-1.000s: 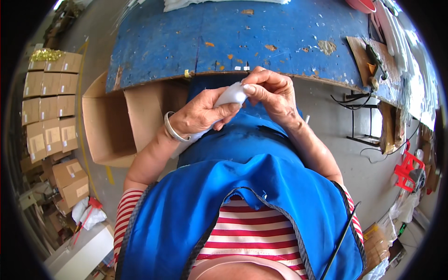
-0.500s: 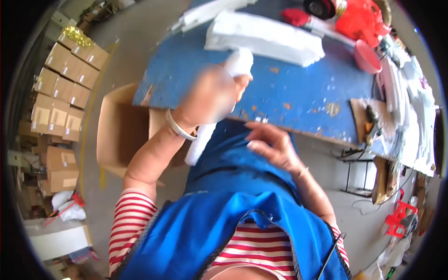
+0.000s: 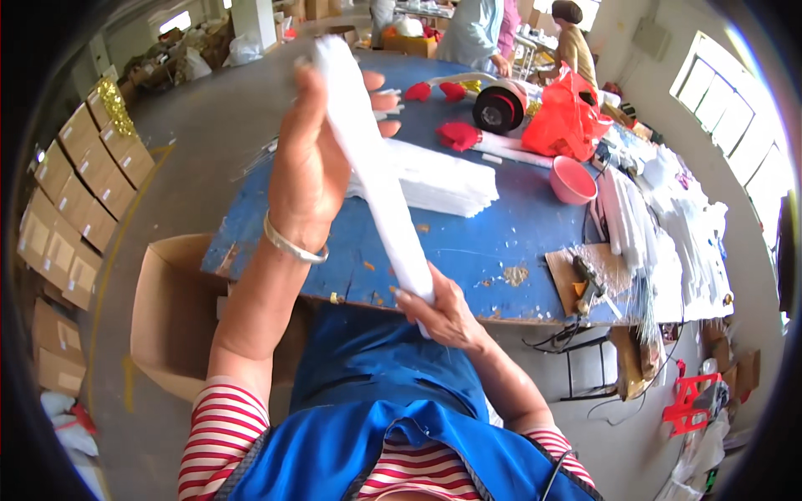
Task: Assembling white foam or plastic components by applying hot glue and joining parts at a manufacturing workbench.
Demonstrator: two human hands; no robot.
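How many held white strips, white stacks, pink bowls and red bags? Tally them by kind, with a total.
strip: 1
stack: 1
bowl: 1
bag: 1
Total: 4

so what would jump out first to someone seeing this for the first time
The long white strip stretched on a slant in the middle, the left hand gripping its raised top end and the right hand holding its lower end near the body. Behind it lies the worn blue table, with a stack of white sheets on it. Farther back on the right sit a bright red plastic bag and a pink bowl.
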